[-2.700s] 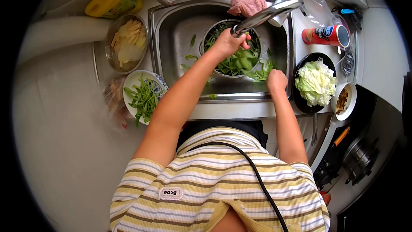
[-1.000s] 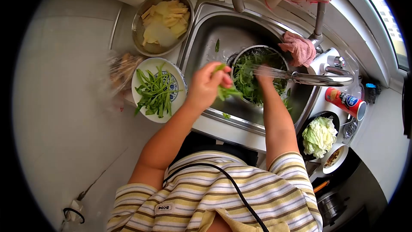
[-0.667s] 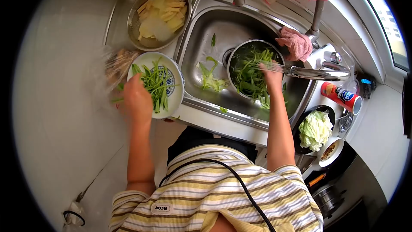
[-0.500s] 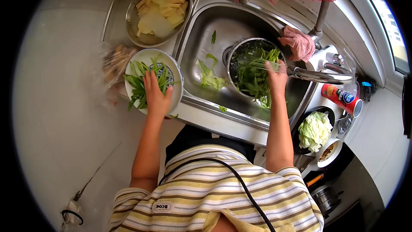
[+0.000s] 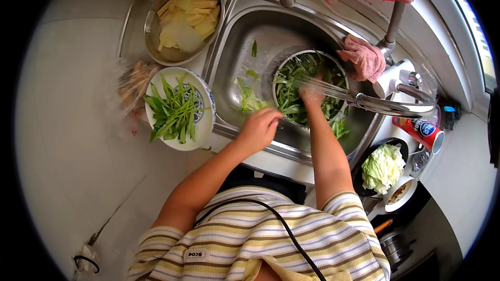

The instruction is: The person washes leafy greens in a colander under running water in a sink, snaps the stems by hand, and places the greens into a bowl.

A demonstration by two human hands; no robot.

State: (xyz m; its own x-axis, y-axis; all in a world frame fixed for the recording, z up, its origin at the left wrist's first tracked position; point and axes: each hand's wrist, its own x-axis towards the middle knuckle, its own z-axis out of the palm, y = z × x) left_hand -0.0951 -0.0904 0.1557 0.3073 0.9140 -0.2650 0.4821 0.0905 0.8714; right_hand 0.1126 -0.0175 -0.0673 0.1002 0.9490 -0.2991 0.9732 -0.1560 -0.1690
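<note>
Right hand (image 5: 312, 93) among greens (image 5: 291, 99) under water (image 5: 333, 91)—can't tell grip; left hand (image 5: 259, 130) near bowl (image 5: 275, 84)—fingers together.

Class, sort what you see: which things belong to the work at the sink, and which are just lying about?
Seem to belong to rinsing the greens:
right hand
left hand
running tap
sink
round vessel
leafy greens
patterned dish

Probably just lying about:
pale slices
pale cabbage
red canister
pink cloth

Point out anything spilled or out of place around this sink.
Loose leaves lie on the bottom of the sink, outside the round bowl of greens, so they look strayed. Nothing else clearly stands out.
</note>
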